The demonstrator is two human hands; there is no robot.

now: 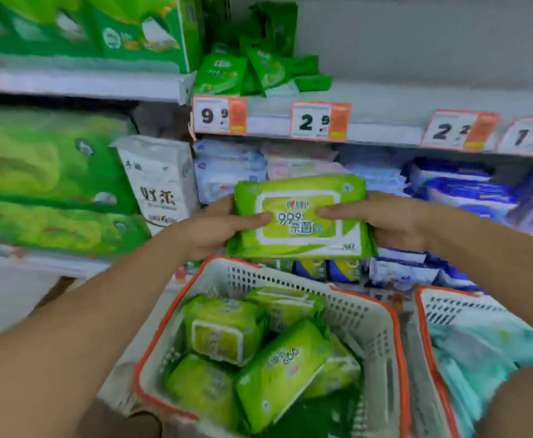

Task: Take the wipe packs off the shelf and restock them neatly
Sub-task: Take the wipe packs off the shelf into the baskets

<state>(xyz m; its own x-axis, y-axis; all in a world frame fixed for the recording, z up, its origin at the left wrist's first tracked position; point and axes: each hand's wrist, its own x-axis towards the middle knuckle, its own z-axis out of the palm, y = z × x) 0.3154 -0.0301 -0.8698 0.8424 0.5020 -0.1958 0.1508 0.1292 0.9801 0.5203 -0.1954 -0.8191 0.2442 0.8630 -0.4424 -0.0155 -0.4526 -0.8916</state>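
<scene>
Gripping one green wipe pack [301,216] by its short ends, left hand [217,226] & right hand [382,219] hold it level, label up, above the orange-rimmed basket [394,327] and in front of the shelf [385,134]. Thumbs lie on top, fingers curl under, prob. to keep it flat for a tidy slot-in. More green packs [252,352] lie jumbled in the basket; a second basket [429,311] w/ teal packs sits just beside.

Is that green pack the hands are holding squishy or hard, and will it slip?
Probably squishy: the green wipe pack has a soft wrapper. Its glossy film may be a bit slippery, perhaps why the left hand and right hand both grip it. It lies flat, so it's unlikely to roll.
</scene>
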